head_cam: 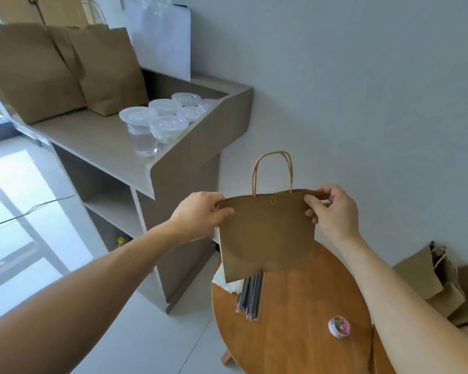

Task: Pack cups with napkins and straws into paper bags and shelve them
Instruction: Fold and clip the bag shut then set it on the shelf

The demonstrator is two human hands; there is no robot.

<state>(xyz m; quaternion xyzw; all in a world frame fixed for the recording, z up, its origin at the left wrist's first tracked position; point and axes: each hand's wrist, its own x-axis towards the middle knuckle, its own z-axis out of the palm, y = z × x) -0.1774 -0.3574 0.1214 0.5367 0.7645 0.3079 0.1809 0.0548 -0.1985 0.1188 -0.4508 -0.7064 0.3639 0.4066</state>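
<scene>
Left hand (200, 211) pinches one top corner of paper bag (266, 236), right hand (333, 209) the other; bag hangs upright over round table (295, 319), mouth closed with a clip. Head view: shelf top (92, 141) lies up-left, so left hand is nearer; cups (157, 122) stand there

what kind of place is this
Probably a small takeaway drinks packing corner: lidded plastic cups on a counter, brown paper bags beside them, and wrapped straws on a round table.
</scene>
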